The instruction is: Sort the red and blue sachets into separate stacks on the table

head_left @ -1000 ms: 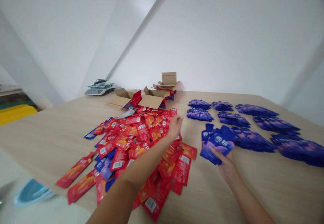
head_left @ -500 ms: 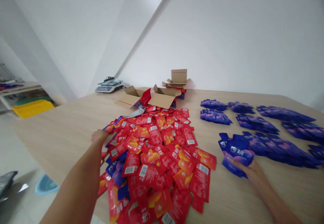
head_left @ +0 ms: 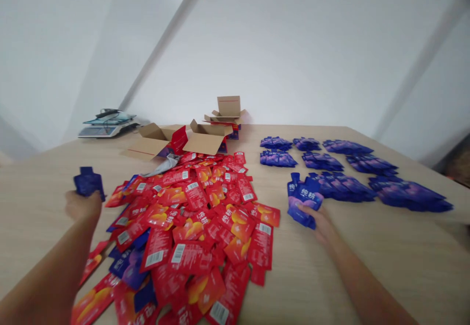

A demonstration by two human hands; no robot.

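My left hand (head_left: 81, 206) is closed on a blue pouch (head_left: 88, 182), raised to the left of a large heap of red pouches (head_left: 194, 217). Blurring hides the print on that pouch. On the right, my right hand (head_left: 316, 220) grips blue pouches (head_left: 305, 200), at least two overlapping like a fan, with white lettering and pink-purple round shapes. They are beside a row of overlapping blue pouches (head_left: 343, 186). A few more blue pouches (head_left: 130, 266) show among the red ones at the heap's lower left.
Fanned groups of blue pouches (head_left: 319, 161) lie in rows on the right of the wooden table (head_left: 293, 276). Behind the heap stand open cardboard boxes (head_left: 207, 139). A scale (head_left: 106, 128) with things on top sits at the back left.
My left hand has come away from the heap's left edge, now lifting a blue pouch. My right hand still holds its blue pouches. The whole view has swung to the right.
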